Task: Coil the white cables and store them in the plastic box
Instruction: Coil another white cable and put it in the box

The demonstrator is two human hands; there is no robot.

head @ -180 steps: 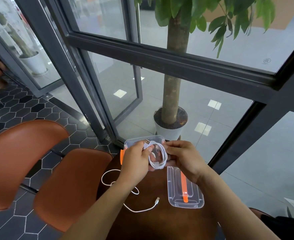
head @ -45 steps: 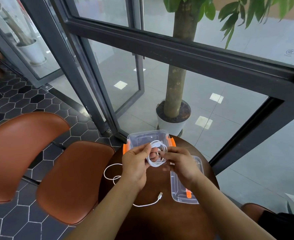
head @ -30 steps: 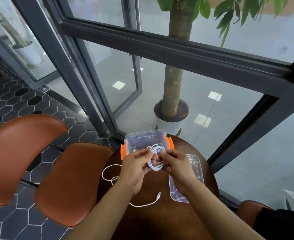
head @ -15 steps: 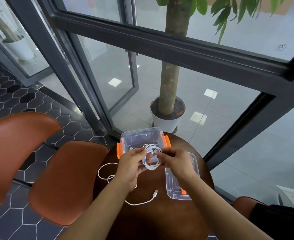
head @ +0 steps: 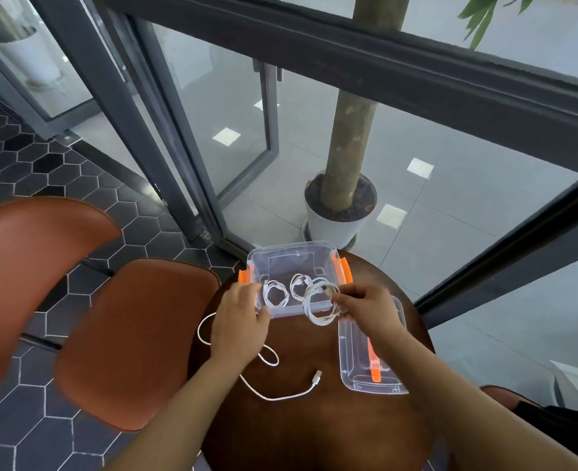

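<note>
A clear plastic box [head: 294, 253] with orange latches stands at the far edge of the round dark table [head: 314, 430]. Two small white cable coils [head: 275, 294] lie inside it. My right hand [head: 365, 307] pinches a third white coil [head: 319, 305], which hangs over the box's near right corner. My left hand [head: 240, 321] grips the box's near left corner. A loose white cable [head: 280, 396] lies uncoiled on the table below my left hand.
The clear lid [head: 369, 362] with an orange strip lies on the table to the right, partly under my right wrist. Two brown chairs [head: 134, 338] stand on the left. A potted tree [head: 342, 212] and a glass wall are behind the table.
My left hand let go of the coil and took hold of the box's near left corner. My right hand alone now holds the coil at the box's near right corner.
</note>
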